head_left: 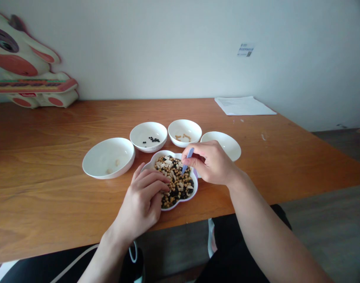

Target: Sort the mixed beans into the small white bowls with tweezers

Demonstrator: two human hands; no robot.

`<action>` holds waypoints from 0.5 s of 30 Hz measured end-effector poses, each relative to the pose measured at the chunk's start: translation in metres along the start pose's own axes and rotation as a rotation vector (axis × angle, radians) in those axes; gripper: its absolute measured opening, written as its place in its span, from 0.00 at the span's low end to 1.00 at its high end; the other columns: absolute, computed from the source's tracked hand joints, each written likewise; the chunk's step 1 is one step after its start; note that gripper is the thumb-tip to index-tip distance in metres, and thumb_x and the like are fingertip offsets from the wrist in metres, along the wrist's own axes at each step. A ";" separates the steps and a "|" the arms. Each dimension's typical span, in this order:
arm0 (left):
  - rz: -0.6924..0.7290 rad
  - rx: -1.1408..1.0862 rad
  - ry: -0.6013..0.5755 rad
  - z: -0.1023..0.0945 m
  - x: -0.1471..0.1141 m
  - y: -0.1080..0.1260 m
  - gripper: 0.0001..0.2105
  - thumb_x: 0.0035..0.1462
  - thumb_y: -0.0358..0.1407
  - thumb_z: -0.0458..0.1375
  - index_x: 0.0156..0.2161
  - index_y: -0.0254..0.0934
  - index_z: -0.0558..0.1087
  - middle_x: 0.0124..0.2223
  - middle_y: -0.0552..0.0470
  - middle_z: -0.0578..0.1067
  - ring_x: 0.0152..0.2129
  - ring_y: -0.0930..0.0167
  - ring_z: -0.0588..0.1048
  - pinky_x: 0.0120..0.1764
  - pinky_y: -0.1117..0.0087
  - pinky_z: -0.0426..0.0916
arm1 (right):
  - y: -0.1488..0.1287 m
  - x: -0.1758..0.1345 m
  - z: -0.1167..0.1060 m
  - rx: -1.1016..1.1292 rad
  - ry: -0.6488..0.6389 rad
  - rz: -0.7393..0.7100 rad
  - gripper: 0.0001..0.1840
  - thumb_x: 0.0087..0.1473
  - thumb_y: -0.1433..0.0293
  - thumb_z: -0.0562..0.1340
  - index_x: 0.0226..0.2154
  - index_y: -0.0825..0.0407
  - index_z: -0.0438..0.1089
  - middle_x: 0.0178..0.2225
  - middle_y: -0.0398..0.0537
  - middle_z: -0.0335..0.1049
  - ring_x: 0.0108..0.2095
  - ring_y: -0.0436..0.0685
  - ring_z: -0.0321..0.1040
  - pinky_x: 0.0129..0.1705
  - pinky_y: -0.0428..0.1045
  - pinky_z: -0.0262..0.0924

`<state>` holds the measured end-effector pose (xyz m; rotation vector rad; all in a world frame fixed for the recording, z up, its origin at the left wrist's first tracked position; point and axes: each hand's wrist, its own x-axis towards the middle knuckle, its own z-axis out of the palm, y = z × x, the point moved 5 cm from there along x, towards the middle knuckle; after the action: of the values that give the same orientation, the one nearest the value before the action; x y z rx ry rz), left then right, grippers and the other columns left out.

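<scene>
A white, flower-shaped dish [195, 190] stands near the table's front edge, filled with mixed yellow beans, black beans and pale peanut halves [168, 166]. My left hand [146, 192] holds the dish at its left side, fingers over the rim and touching the beans. Between the thumb and fingers of my right hand [211, 163] are light purple tweezers [186, 164]. Their tips point down into the beans; whether they pinch one I cannot tell. Behind the dish, one white bowl [149, 127] has several black beans inside, and another [184, 125] has several yellow beans.
At the left, a larger white bowl [96, 157] contains a few pale pieces. A white bowl [227, 142] at the right is partly hidden by my right hand. Papers [245, 106] lie at the back right, and a cartoon cow figure [38, 88] stands at the back left.
</scene>
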<state>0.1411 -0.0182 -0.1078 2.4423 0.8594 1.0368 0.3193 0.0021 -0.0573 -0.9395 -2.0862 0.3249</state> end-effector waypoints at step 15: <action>-0.004 -0.003 0.001 -0.001 0.001 0.001 0.14 0.56 0.21 0.49 0.31 0.39 0.74 0.39 0.54 0.79 0.41 0.68 0.75 0.62 0.49 0.52 | 0.001 0.000 0.004 -0.030 -0.075 0.034 0.08 0.55 0.76 0.61 0.25 0.58 0.71 0.21 0.42 0.69 0.20 0.44 0.56 0.25 0.44 0.50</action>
<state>0.1411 -0.0183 -0.1066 2.4374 0.8619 1.0370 0.3172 0.0035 -0.0604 -0.9953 -2.1508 0.3527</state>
